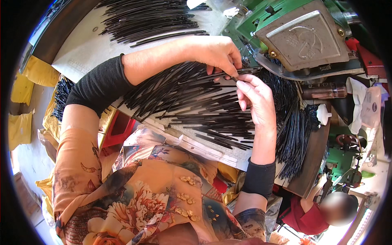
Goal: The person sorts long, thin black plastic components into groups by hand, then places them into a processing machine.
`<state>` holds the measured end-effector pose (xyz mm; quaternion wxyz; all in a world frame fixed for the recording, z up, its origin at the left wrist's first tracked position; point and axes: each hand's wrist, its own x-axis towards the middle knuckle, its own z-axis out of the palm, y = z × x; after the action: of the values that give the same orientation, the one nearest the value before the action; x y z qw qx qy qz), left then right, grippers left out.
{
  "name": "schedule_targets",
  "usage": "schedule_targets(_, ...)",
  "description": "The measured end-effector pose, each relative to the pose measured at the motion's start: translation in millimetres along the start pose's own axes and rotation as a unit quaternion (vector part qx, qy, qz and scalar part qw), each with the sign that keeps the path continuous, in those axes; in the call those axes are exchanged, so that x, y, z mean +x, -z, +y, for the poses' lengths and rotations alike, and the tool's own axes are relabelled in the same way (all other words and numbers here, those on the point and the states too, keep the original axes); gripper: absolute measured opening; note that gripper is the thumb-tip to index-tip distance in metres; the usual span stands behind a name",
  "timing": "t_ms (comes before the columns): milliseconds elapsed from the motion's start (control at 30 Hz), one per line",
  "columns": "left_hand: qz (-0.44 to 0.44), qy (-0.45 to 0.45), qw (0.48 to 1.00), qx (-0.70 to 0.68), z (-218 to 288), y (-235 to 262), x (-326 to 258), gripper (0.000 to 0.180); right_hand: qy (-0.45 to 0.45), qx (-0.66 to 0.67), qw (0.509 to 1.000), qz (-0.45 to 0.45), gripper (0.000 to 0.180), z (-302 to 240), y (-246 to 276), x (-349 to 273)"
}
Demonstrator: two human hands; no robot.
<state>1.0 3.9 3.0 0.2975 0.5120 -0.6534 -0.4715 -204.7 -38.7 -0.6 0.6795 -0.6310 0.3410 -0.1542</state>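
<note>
My left hand (220, 55) reaches across from the left, its thumb and fingers pinched on a thin black umbrella rib (203, 77). Facing it, my right hand (258, 98) has thumb and forefinger closed at the same spot, by the rib's end. The fingertips of both hands nearly meet, and what exactly lies between them is partly covered. Under and in front of my hands, a loose pile of black ribs (216, 112) spreads over the pale worktable (77, 53). Close above my fingertips is the working end of a green machine (255, 24).
The machine carries a grey metal cover (302, 41) with an embossed umbrella. Another rib pile (147, 20) lies at the far left. A dense bundle of dark ribs (292, 134) hangs over the table's right side. A person in red (304, 216) sits at lower right.
</note>
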Motion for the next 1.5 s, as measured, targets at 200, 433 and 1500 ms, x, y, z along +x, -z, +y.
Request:
schedule_targets(200, 0.005, -0.001, 1.0, 0.003, 7, 3, -3, 0.034, 0.025, 0.091, 0.996, 0.01, 0.032, 4, 9, 4)
schedule_targets(433, -0.013, -0.015, 0.999, -0.048, 4, 2, -2, 0.032, 0.027, 0.144, 0.989, 0.0, 0.034, 8, 17, 7)
schedule_targets(1500, 0.1, -0.004, 0.991, -0.093, -9, 17, 3, 0.029, 0.147, 0.224, 0.953, 0.143, 0.021, 16, 24, 13)
